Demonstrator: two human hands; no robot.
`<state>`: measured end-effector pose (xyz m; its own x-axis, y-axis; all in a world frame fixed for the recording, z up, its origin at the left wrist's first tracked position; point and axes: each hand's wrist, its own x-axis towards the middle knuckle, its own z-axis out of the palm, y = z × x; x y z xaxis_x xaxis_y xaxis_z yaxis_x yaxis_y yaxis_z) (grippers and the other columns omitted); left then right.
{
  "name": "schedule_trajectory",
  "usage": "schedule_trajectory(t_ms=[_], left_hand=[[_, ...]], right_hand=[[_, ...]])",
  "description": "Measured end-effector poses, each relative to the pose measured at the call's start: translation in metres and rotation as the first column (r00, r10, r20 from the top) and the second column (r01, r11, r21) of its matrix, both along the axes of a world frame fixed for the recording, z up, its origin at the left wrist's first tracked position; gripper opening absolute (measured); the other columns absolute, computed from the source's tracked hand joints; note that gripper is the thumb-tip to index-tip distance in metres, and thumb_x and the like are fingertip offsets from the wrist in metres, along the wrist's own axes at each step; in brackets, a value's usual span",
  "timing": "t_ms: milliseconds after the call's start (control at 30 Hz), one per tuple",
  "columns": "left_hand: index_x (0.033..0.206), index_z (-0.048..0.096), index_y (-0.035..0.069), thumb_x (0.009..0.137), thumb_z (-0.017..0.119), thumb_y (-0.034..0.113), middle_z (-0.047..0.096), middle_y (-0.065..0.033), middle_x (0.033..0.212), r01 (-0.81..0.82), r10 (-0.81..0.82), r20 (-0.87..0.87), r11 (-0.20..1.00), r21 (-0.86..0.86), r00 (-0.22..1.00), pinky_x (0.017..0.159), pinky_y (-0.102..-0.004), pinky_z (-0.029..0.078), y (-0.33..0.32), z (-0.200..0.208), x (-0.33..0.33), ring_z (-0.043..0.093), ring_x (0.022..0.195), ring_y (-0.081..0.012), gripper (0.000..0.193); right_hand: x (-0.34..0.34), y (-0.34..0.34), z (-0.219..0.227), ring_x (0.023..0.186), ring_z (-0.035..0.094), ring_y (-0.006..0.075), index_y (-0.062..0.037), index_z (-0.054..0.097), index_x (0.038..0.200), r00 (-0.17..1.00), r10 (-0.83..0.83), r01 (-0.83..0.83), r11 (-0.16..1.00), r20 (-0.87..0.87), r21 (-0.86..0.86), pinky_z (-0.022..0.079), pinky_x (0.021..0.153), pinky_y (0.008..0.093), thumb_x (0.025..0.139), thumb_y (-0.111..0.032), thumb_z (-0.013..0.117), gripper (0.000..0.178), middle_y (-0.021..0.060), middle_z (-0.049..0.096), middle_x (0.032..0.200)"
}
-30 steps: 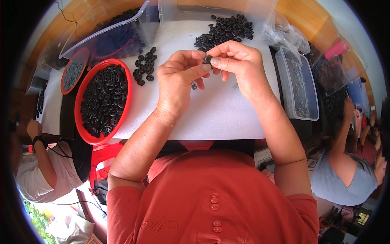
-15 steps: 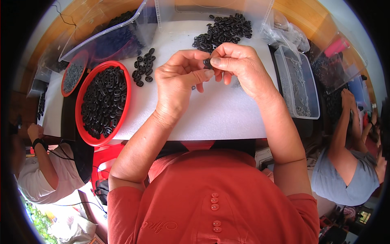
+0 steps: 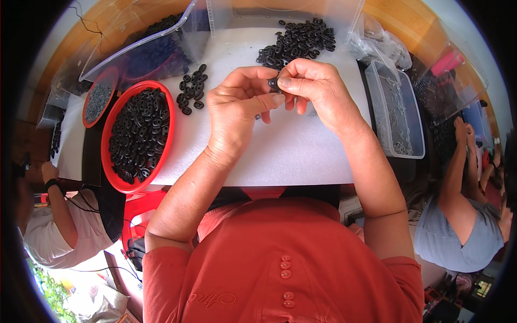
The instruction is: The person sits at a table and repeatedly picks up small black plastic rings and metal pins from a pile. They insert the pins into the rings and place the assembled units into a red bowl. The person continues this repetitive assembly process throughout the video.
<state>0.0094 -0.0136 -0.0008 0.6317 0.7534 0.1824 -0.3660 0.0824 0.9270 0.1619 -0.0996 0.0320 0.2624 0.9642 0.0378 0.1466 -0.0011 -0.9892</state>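
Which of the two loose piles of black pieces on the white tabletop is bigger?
The far pile, beyond the right hand: its many pieces are heaped together, while the small cluster beside the red basin is a sparse scatter.

Shiny plastic on my matt white bench (image 3: 291,161)
The black piece (image 3: 272,83) I hold looks like smooth, glossy plastic, as does the red basin (image 3: 127,188). The bench top looks finely grainy; the right-hand tray (image 3: 415,132) is clear, smooth plastic; my shirt (image 3: 237,258) is matt cloth with shiny buttons (image 3: 285,266).
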Motion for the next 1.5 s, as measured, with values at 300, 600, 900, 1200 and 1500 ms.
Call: schedule_trajectory(t_ms=[300, 600, 900, 1200, 1500], left_hand=[[0.103, 0.068, 0.0, 0.075, 0.071, -0.014, 0.062, -0.0027, 0.084, -0.041, 0.042, 0.025, 0.998, -0.041, 0.999, 0.05, -0.023, 0.05, -0.001, -0.001, 0.0, 0.062, 0.068, -0.0104, 0.031], [0.102, 0.068, -0.001, 0.075, 0.072, -0.014, 0.062, -0.0024, 0.082, -0.031, 0.034, 0.036, 0.997, -0.071, 0.999, 0.05, -0.0231, 0.05, 0.001, -0.003, 0.001, 0.061, 0.068, -0.0102, 0.031], [0.109, 0.066, -0.002, 0.077, 0.073, -0.011, 0.064, -0.004, 0.084, -0.039, 0.048, -0.081, 0.993, 0.113, 0.996, 0.052, -0.0214, 0.048, -0.007, 0.003, 0.0, 0.061, 0.07, -0.0092, 0.035], [0.103, 0.064, -0.001, 0.078, 0.078, -0.002, 0.07, -0.0067, 0.084, -0.077, 0.186, -0.178, 0.87, 0.487, 0.966, 0.068, -0.0232, 0.054, -0.012, 0.005, -0.002, 0.067, 0.075, -0.0096, 0.028], [0.1, 0.063, 0.002, 0.08, 0.079, 0.0, 0.068, -0.0047, 0.081, -0.115, 0.202, -0.134, 0.868, 0.483, 0.97, 0.066, -0.0234, 0.053, -0.015, 0.005, -0.004, 0.063, 0.07, -0.0084, 0.025]], right_hand=[[-0.003, 0.0, -0.001, 0.067, 0.06, 0.0095, -0.0032, 0.065, 0.088, 0.999, -0.033, 0.033, 0.999, 0.008, -0.004, 0.043, 0.054, 0.0214, 0.092, -0.021, 0.063, 0.019, 0.0019, 0.063, 0.075], [-0.005, 0.001, -0.002, 0.066, 0.061, 0.0097, -0.0032, 0.065, 0.088, 0.999, -0.043, 0.042, 0.999, -0.015, -0.03, 0.043, 0.054, 0.0214, 0.092, -0.02, 0.063, 0.017, 0.0019, 0.063, 0.075], [0.0, -0.001, 0.003, 0.063, 0.061, 0.0099, -0.0032, 0.064, 0.087, 0.999, 0.01, -0.012, 0.997, -0.034, -0.076, 0.042, 0.052, 0.0203, 0.091, -0.021, 0.061, 0.019, 0.0019, 0.062, 0.073], [0.01, -0.004, 0.001, 0.06, 0.06, 0.0105, -0.0029, 0.064, 0.088, 0.984, 0.103, -0.121, 0.985, -0.147, -0.124, 0.042, 0.049, 0.0201, 0.094, -0.023, 0.06, 0.021, 0.0025, 0.061, 0.071], [0.008, -0.007, 0.006, 0.055, 0.057, 0.0091, -0.0011, 0.063, 0.089, 0.964, 0.165, -0.18, 0.982, -0.208, -0.054, 0.039, 0.047, 0.0192, 0.094, -0.022, 0.062, 0.022, 0.002, 0.06, 0.07]])
